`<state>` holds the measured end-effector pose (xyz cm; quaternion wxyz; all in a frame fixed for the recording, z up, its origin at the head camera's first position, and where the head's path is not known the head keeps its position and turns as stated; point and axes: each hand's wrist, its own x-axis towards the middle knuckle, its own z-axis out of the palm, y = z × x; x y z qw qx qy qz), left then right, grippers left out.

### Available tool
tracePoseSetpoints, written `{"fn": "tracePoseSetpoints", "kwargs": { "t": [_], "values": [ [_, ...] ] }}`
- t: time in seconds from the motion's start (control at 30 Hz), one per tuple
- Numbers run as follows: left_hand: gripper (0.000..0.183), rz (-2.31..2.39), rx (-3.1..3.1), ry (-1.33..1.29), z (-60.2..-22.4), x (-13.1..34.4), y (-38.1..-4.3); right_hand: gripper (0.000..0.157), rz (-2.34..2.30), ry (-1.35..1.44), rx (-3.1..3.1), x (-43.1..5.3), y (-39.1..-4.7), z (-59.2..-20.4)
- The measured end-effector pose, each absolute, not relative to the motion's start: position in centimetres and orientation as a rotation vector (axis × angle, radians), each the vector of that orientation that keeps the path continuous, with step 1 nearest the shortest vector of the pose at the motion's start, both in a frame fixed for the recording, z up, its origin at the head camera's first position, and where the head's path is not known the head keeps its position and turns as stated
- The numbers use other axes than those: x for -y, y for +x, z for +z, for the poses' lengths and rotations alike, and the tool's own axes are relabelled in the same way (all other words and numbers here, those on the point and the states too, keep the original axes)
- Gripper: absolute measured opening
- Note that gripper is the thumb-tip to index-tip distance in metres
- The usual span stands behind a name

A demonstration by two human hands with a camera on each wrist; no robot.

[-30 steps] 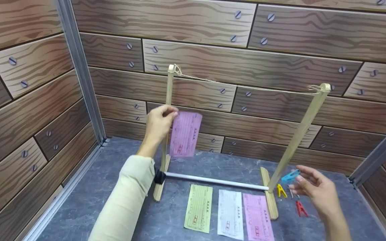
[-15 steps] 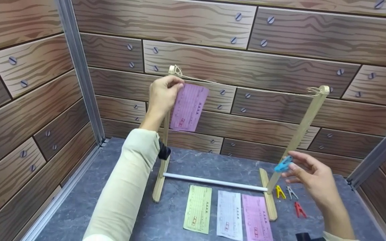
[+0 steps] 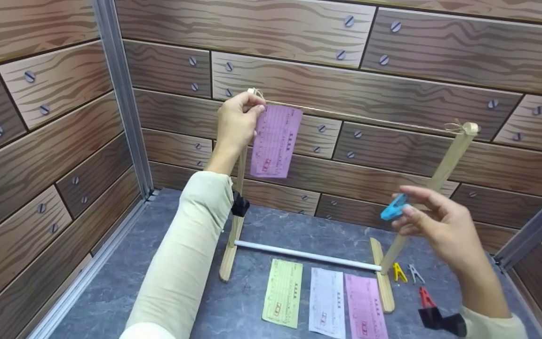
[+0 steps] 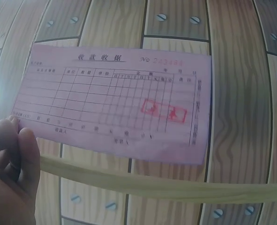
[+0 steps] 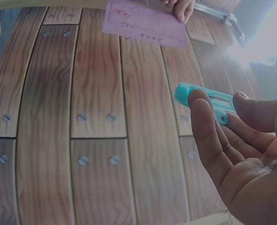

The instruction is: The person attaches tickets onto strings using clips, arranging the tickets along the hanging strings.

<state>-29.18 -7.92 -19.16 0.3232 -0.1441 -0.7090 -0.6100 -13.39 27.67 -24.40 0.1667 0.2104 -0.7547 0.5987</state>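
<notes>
Head view: the left hand [image 3: 238, 123] pinches a raised pink slip [image 3: 276, 141] at its corner, near the string [image 3: 346, 114]; the right hand [image 3: 445, 226] pinches a blue clothespin [image 3: 394, 207]. Left wrist alone reveals red digits [image 4: 168, 61] — head alone, three more slips [image 3: 327, 301] below.

Above the bench [image 3: 327, 230], the left arm [image 3: 184, 245] is slanting up toward the far edge, and the left hand [image 3: 238, 121] is pinching between thumb and fingertips. Nearer the right edge and lower, the right hand [image 3: 445, 221] is pinching likewise, its remaining fingers curving loosely.
</notes>
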Motion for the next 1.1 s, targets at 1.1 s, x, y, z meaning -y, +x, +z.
{"fn": "tracePoseSetpoints", "kwargs": {
  "t": [1.1],
  "values": [
    [0.02, -1.236, 2.111, -0.101, -17.4, 6.4, -28.9, 0.033, 1.569, 0.836, 2.195, -21.8, -13.6, -18.4]
  ]
}}
